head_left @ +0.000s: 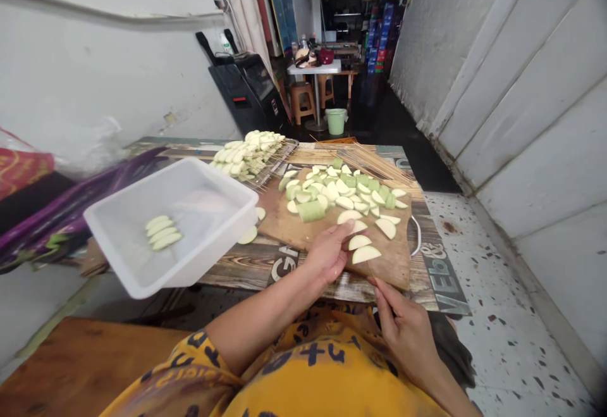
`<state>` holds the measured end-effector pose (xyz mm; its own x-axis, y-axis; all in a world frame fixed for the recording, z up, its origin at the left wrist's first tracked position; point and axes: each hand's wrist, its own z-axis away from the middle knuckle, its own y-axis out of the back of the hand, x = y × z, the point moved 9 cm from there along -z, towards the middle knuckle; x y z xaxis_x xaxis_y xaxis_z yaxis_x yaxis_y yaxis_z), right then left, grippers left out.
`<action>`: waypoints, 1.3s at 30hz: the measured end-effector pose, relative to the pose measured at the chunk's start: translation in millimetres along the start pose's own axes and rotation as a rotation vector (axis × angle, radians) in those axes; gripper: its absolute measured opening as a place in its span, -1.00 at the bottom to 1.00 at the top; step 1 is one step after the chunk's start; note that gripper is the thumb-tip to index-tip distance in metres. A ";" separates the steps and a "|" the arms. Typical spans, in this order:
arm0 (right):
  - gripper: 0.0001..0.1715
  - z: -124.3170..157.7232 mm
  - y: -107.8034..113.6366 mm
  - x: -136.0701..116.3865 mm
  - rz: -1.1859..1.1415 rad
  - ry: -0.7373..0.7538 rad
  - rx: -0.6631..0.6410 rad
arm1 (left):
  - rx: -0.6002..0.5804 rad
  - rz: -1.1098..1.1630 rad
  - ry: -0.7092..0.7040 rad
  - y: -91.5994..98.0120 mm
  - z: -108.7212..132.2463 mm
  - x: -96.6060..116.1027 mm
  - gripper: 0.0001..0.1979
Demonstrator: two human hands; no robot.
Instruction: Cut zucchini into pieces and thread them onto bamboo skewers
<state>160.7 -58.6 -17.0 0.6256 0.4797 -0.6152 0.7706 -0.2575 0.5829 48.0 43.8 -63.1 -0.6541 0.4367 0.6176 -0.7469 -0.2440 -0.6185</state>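
My right hand (403, 319) pinches the lower end of a thin wooden skewer (372, 270), near the front edge of the wooden cutting board (294, 230). Half-moon vegetable slices, white with pale green skin, are lined up along it, the lowest being a wide vegetable slice (366, 254). My left hand (332, 249) is closed on a vegetable slice (355, 228) at the upper end of this row. Beyond my hands, a pile of cut vegetable slices (344, 190) covers much of the board, with an uncut-looking stack of slices (312, 211) at its left.
A white plastic tub (213, 230) at left contains one skewer of slices (162, 233). Behind it, a tray holds piled skewered slices (251, 153). Bare skewers (379, 162) lie at the table's back. Long purple eggplants (80, 199) sit far left. The board has a metal handle (416, 236).
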 end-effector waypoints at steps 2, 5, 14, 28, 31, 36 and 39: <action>-0.72 1.0 -0.4 -0.6 0.010 0.012 -0.001 | -0.004 -0.009 0.001 -1.3 0.4 0.5 -0.92; -0.72 1.8 -3.0 0.9 0.016 0.005 -0.011 | -0.015 -0.029 -0.003 -3.1 0.6 1.1 -0.90; -0.72 0.1 -1.9 2.2 0.031 0.011 0.005 | -0.063 -0.060 -0.033 -2.7 -3.5 -5.7 -0.88; -0.73 -0.5 -3.6 -3.3 0.006 0.025 -0.053 | -0.027 -0.067 -0.109 3.0 -10.4 17.0 -0.84; -0.73 -2.9 -2.2 -3.6 0.006 0.032 -0.042 | -0.064 -0.073 -0.084 -4.5 -6.7 13.8 -0.81; -0.73 -1.9 3.8 7.1 0.033 -0.007 -0.004 | -0.086 -0.153 -0.329 4.3 -0.4 48.0 -0.63; -0.73 1.3 7.7 13.5 0.069 -0.032 0.021 | 0.072 -0.275 -0.680 35.9 11.8 95.2 -0.55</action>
<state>175.3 -55.2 -21.5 0.6803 0.4337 -0.5908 0.7280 -0.3066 0.6132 -42.6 66.4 -20.7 -0.3543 -0.1377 0.9250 -0.8853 -0.2692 -0.3791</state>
